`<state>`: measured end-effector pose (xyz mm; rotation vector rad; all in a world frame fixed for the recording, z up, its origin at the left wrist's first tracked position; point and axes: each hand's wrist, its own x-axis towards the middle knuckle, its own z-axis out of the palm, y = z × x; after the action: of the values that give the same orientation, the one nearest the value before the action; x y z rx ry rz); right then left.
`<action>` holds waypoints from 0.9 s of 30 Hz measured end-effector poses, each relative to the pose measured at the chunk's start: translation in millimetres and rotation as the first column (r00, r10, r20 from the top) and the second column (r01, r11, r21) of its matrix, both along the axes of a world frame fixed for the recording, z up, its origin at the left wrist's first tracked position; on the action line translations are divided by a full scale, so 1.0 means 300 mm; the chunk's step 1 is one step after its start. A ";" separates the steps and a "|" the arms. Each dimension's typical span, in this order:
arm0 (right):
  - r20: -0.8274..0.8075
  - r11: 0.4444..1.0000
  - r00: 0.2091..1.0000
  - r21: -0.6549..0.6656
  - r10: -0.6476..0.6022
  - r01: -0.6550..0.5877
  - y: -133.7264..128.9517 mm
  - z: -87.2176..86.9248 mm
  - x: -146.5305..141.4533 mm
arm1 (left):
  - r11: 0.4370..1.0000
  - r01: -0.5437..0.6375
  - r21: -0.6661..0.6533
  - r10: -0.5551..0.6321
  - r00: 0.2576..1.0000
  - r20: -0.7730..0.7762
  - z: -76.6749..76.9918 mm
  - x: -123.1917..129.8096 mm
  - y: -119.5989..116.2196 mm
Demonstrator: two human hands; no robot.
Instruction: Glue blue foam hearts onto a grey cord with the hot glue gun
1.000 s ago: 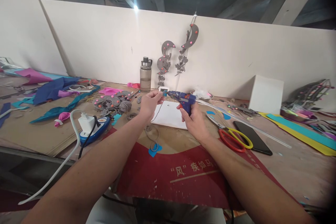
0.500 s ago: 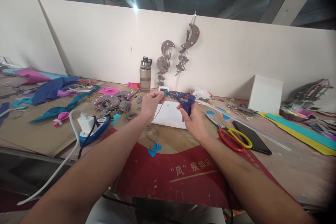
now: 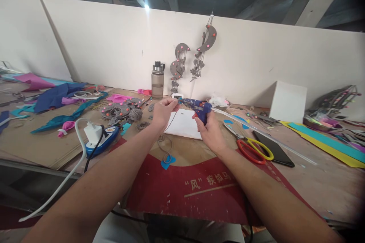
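Observation:
My right hand (image 3: 210, 131) is wrapped round the handle of a blue glue gun (image 3: 202, 110), whose nozzle points left. A long clear glue stick (image 3: 256, 129) trails from its back end. Pinched in my left hand (image 3: 164, 114) is a small blue piece (image 3: 180, 100) with grey cord, right at the nozzle's tip; its exact shape is hard to make out. The grey cord (image 3: 171, 123) hangs from these fingers and loops down to a blue cut-out (image 3: 168, 162) on the red cardboard. Under both hands lies a white board (image 3: 185, 125).
Red-and-yellow scissors (image 3: 253, 148) and a black phone (image 3: 273, 148) lie at right. A water bottle (image 3: 157, 79) stands at the back, near hanging grey moon ornaments (image 3: 209, 40). At left sit a blue power strip (image 3: 107, 140) with cables, grey felt pieces (image 3: 119, 110) and coloured fabric (image 3: 57, 97).
Almost nothing differs. Both hands hold their places, with the glue gun's tip still at the small blue piece; the view has shifted very slightly.

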<state>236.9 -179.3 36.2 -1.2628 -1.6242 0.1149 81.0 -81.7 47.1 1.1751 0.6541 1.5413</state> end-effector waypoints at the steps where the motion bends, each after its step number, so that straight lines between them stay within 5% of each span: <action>1: 0.011 1.000 1.000 0.010 -0.009 0.009 0.001 0.000 0.000 | 1.000 0.000 0.001 0.000 1.000 -0.001 -0.001 0.000 0.000; 27: -0.031 1.000 0.999 -0.004 0.018 -0.018 0.007 -0.008 0.005 | 0.997 0.054 -0.061 -0.047 0.992 0.115 0.018 -0.003 -0.016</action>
<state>238.4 -177.3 33.8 -1.2439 -1.6099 0.1491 80.1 -86.7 52.6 1.0407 0.5895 1.5219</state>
